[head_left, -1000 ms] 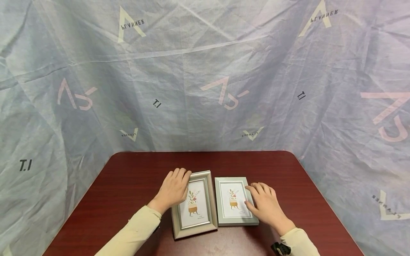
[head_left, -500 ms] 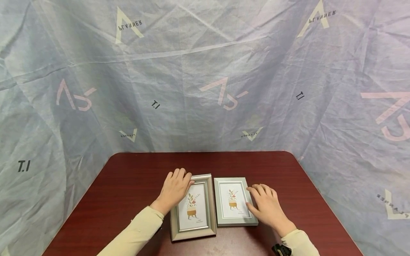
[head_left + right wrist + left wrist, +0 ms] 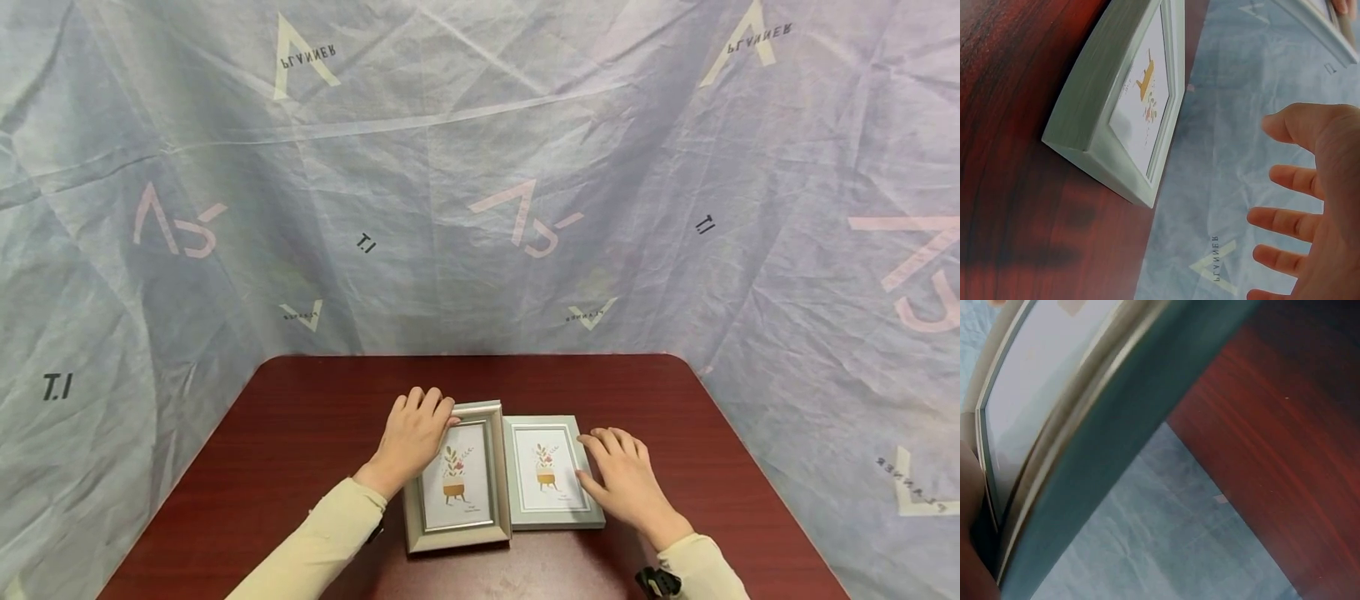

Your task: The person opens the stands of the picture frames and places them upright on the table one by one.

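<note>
My left hand [image 3: 411, 440] grips the upper left corner of a champagne-silver picture frame [image 3: 498, 479]. A plant-pot print shows behind its glazing. The frame is raised off the table, and its edge spans the left wrist view, with part of the thumb [image 3: 967, 487] at the left side. To its right a pale green picture frame [image 3: 551, 502] with a matching print lies face up. The silver frame's right edge overlaps it in the head view. My right hand [image 3: 628, 483] hovers at the green frame's right side, fingers spread, holding nothing; a gap shows in the right wrist view.
A dark red wooden table [image 3: 315, 417] bears both frames. Grey-blue printed fabric [image 3: 420, 192] hangs behind and along both sides. A black band [image 3: 658, 582] sits on the right wrist under a cream sleeve [image 3: 701, 567].
The silver frame first straightens and shifts toward me, then moves up and right until it overlaps the green frame's left edge. My left hand moves with it. My right hand stays nearly still.
</note>
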`<state>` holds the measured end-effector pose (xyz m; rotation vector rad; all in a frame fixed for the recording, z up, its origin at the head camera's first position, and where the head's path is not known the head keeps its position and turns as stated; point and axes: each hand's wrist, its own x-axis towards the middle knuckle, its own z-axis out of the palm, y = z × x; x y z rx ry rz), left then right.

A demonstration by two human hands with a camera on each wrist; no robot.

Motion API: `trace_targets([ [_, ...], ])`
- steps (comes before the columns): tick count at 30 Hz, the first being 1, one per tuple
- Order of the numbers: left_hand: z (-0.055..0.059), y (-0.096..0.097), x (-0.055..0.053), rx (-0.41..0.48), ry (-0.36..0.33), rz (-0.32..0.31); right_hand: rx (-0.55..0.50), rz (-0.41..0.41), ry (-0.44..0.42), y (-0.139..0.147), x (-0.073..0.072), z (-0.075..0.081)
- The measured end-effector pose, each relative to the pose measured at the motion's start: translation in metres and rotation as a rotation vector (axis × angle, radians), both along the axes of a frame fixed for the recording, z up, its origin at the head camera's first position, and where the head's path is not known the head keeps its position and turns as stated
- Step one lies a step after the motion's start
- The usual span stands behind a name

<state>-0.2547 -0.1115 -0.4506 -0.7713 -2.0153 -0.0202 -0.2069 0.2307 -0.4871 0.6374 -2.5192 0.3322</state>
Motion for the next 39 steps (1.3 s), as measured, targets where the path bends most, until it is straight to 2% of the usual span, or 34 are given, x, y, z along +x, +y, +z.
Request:
trace_targets([
  [6, 0.01, -0.001, 0.002, -0.014, 0.016, 0.012, -0.009, 0.001, 0.001, 0.0, -0.001, 0.002],
  [11, 0.021, -0.001, 0.004, -0.009, 0.003, 0.007, -0.018, 0.003, -0.037, 0.001, -0.004, 0.004],
  [21, 0.043, -0.001, 0.008, 0.013, 0.012, -0.099, 0.003, 0.041, -0.048, 0.006, -0.01, 0.009],
  [25, 0.048, -0.001, 0.011, 0.002, -0.025, -0.124, 0.005, 0.053, -0.053, 0.007, -0.011, 0.01],
  [31, 0.053, -0.002, 0.016, -0.025, -0.119, -0.15, 0.005, 0.052, -0.064, 0.008, -0.011, 0.011],
  [39, 0.055, -0.003, 0.018, -0.019, -0.17, -0.179, 0.016, 0.076, -0.039, 0.011, -0.013, 0.012],
])
